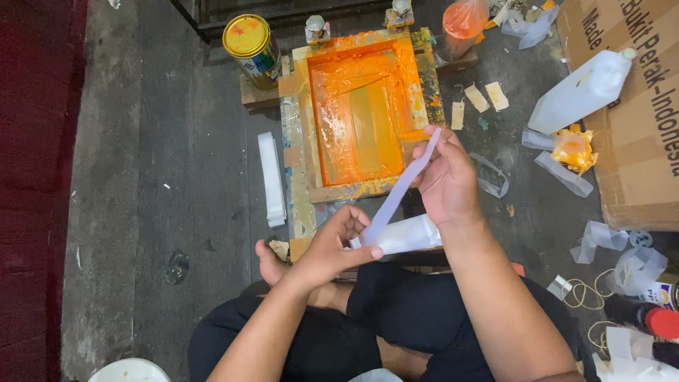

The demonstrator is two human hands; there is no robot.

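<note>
Left hand [338, 244] pinches the low end of a thin clear plastic strip [399, 189] | right hand [444, 177] pinches its top end — strip held up over the lap, just near the orange printing frame [362, 113] | more strips [271, 178] lie on the floor — strip looks unprinted, not yet on the frame.

free: bare floor [177, 177] left | blocked: printing frame [361, 106] ahead — bottle [583, 88], carton [636, 141] right

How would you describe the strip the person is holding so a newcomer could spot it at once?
Start at the orange-stained printing frame on the floor. Just below it, the right hand pinches the upper end of a pale plastic strip and the left hand its lower end. Unlike the stack of strips left of the frame, it is held slanted in the air.
</note>
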